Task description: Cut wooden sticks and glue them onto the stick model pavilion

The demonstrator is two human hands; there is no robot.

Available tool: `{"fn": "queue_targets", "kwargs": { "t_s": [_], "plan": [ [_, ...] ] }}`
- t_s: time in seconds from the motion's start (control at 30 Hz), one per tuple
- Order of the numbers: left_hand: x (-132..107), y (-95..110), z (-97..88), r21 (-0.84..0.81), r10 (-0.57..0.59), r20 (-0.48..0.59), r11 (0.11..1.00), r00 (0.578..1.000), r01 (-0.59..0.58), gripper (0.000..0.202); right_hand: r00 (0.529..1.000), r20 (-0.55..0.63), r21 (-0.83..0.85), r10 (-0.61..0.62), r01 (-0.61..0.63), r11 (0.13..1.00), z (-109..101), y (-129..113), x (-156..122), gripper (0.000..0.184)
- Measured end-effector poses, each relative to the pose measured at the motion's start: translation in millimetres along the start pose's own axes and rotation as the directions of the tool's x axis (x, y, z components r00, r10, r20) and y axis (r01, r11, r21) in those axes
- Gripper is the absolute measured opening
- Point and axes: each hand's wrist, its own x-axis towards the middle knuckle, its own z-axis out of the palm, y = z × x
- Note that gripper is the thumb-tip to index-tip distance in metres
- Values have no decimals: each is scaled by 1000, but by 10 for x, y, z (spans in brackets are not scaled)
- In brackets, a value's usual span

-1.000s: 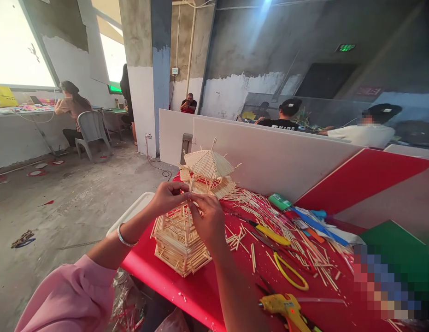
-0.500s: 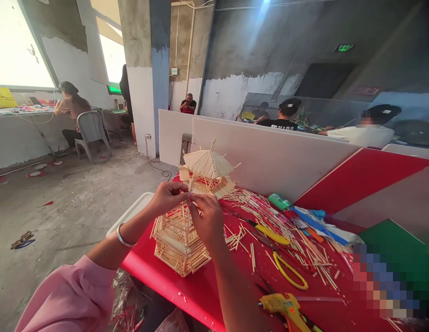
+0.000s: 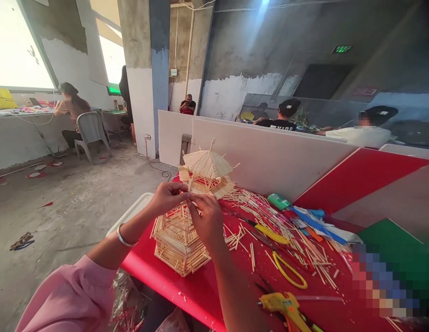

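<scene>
A hexagonal model built of thin wooden sticks stands on the red tabletop before me. Over its upper frame my left hand and my right hand meet, fingertips pinched together. A short pale wooden stick rises between the fingertips; its lower end is hidden by them. Both hands are closed, and the right one covers part of the model's upright posts. Just behind my hands is a pagoda-like tiered roof of the same sticks; I cannot tell whether it joins the front model.
Loose sticks lie scattered at right, with yellow-handled pliers, yellow-handled scissors, a yellow glue gun and a green tube. A white partition board borders the table's far side. Several people sit farther off.
</scene>
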Motion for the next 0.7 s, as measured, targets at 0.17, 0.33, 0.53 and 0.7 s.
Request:
{"fn": "queue_targets", "kwargs": {
  "t_s": [0.17,0.33,0.53,0.7],
  "plan": [
    [0,-4,-4,14,-15,0,1000,1000,15,28,1000,-10,-11,-10,10,1000,5,11,-2,19],
    [-1,0,-3,24,-20,-13,999,1000,21,27,1000,-9,-14,-13,13,1000,7,9,-3,17],
    [1,-16,-4,25,-18,-22,1000,1000,19,27,1000,0,-25,-17,17,1000,-1,3,4,19],
    [0,-14,-2,30,-11,-13,999,1000,11,27,1000,-14,-17,-16,16,1000,6,7,0,18]
  ]
}}
